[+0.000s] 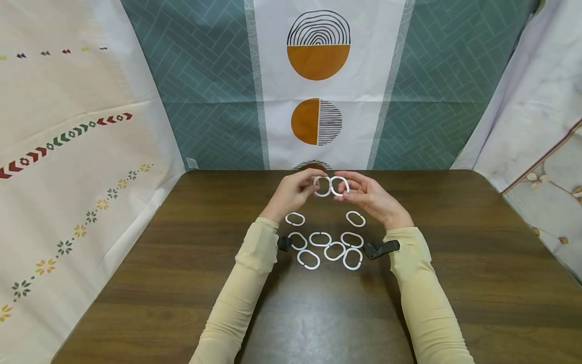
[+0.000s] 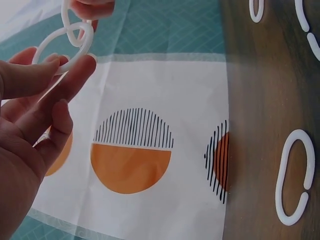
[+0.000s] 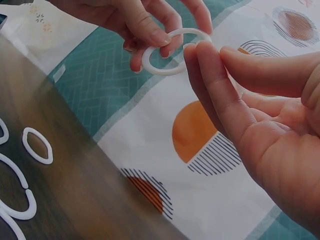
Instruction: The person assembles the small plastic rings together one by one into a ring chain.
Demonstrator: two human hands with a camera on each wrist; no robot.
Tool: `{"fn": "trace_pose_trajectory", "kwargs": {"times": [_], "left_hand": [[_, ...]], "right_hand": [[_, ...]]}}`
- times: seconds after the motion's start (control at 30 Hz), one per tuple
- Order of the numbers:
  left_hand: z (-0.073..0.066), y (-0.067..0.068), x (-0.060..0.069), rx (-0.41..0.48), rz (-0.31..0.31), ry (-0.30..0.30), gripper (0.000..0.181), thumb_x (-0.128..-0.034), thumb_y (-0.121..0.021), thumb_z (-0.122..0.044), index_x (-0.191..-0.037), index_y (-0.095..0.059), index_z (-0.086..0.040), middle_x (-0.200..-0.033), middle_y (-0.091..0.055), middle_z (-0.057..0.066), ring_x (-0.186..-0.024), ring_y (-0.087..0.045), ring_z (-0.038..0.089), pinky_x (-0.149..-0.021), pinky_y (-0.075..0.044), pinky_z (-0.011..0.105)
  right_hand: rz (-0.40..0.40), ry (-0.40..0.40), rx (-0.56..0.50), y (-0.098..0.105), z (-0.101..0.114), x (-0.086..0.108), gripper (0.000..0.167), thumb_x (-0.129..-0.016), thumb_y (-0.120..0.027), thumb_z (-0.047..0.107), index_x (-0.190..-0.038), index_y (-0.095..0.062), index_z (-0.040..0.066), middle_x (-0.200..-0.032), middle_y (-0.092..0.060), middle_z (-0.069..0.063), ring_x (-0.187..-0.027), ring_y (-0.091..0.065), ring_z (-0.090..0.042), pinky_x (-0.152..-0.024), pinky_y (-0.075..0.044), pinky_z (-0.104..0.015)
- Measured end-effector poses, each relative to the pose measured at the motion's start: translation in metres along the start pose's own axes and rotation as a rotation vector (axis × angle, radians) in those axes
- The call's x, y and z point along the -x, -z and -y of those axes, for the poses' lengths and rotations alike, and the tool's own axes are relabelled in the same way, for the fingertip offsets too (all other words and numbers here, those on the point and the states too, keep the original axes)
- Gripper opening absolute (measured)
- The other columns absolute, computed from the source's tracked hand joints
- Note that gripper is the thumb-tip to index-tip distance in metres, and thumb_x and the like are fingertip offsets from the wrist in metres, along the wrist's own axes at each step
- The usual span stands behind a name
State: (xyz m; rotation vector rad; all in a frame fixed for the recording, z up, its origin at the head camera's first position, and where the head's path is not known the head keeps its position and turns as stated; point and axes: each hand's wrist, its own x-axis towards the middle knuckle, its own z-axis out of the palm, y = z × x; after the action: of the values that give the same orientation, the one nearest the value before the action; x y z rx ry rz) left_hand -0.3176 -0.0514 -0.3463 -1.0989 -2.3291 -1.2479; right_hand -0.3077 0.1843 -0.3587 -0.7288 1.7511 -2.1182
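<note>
Above the far part of the table, my left hand (image 1: pixel 293 192) pinches a white plastic oval link (image 1: pixel 323 195) between thumb and fingers. My right hand (image 1: pixel 373 199) pinches a second white link (image 1: pixel 339 195), beside the first. In the left wrist view the left hand's link (image 2: pixel 45 42) and the other link (image 2: pixel 65 15) cross each other, one looped through the other. The right wrist view shows the left hand's link (image 3: pixel 165 72) clearly, while the right fingers (image 3: pixel 220 82) hide most of their own link.
Several loose white links (image 1: pixel 320 233) with small gaps lie on the brown wooden table (image 1: pixel 173 283), between my forearms and below the hands. Some touch or overlap. A patterned cloth (image 1: pixel 204 101) hangs behind the table's far edge. Black wrist mounts (image 1: pixel 382 249) sit at both wrists.
</note>
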Motion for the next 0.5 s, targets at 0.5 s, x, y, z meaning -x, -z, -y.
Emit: {"fn": "trace_pose_trajectory", "kwargs": {"times": [0.5], "left_hand": [[-0.0016,0.0015,0.0011,0.08,0.079,0.019,0.033,-0.0914,-0.062,0.0,-0.123,-0.058,-0.008,-0.09,-0.066,0.015,-0.079,-0.07,0.028,-0.071,-0.055,0.03]], "right_hand": [[-0.057,0.023,0.004,-0.0039,0.001,-0.0012,0.049,-0.09,-0.048,-0.017,-0.135,-0.037,-0.001,-0.088,-0.061,0.0,-0.083,-0.066,-0.011,-0.082,-0.057,-0.027]]}}
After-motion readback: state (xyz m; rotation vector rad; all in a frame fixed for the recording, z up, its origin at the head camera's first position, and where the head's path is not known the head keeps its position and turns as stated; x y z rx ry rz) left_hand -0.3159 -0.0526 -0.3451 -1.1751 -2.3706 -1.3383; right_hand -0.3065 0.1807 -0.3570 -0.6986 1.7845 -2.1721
